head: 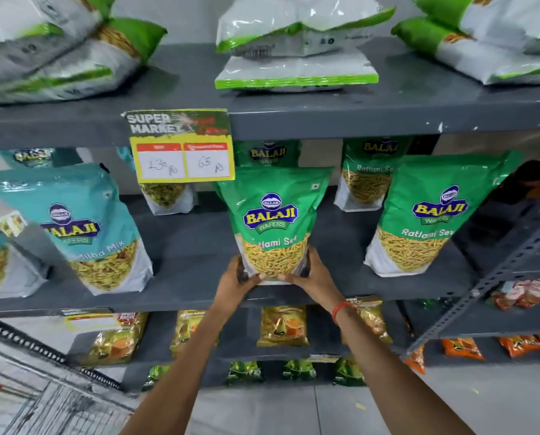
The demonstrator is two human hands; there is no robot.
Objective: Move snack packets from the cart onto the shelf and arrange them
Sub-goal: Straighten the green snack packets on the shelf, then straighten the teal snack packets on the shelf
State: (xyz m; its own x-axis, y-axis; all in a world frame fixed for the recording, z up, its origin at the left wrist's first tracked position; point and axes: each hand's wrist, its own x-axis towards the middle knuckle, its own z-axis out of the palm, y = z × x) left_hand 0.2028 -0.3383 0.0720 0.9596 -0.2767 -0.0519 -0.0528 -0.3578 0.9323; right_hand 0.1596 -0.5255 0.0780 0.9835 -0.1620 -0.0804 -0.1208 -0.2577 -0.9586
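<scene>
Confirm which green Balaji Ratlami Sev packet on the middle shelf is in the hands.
The centre green Ratlami Sev packet, upright at the shelf's front edge. The left hand and right hand grip its bottom corners. The right-hand green packet and rear green packet stand untouched.

Bright even light; wide-angle bending, edges blurred, packets glaring.

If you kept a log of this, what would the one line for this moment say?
step: placing | left hand: holds packet base | right hand: holds packet base | green Ratlami Sev packet: upright on middle shelf
</scene>
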